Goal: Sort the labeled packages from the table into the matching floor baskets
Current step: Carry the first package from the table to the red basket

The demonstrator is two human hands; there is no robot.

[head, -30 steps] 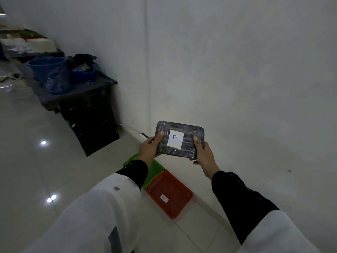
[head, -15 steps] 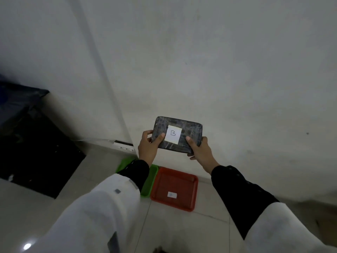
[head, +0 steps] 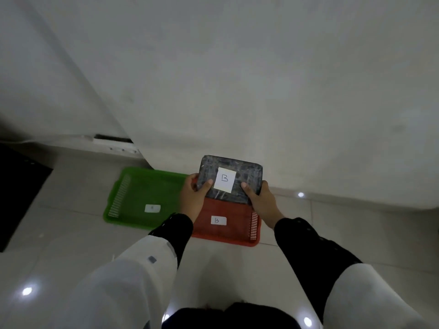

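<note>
A dark wrapped package (head: 247, 174) with a white label reading B is held flat in both hands. My left hand (head: 193, 198) grips its left edge and my right hand (head: 262, 203) grips its right edge. The package hangs above the far part of a red floor basket (head: 228, 231), which carries a white label marked B. A green floor basket (head: 142, 193) lies just left of the red one, with a white label whose letter I cannot read. Both baskets look empty where visible.
The baskets sit on a glossy tiled floor against a white wall (head: 237, 79). A dark block (head: 19, 193) stands at the left edge. A white baseboard fitting (head: 114, 143) runs along the wall behind the green basket.
The view has tilted down and closed in on the baskets. The package, still in both hands, has come down from in front of the wall to just over the red basket.
</note>
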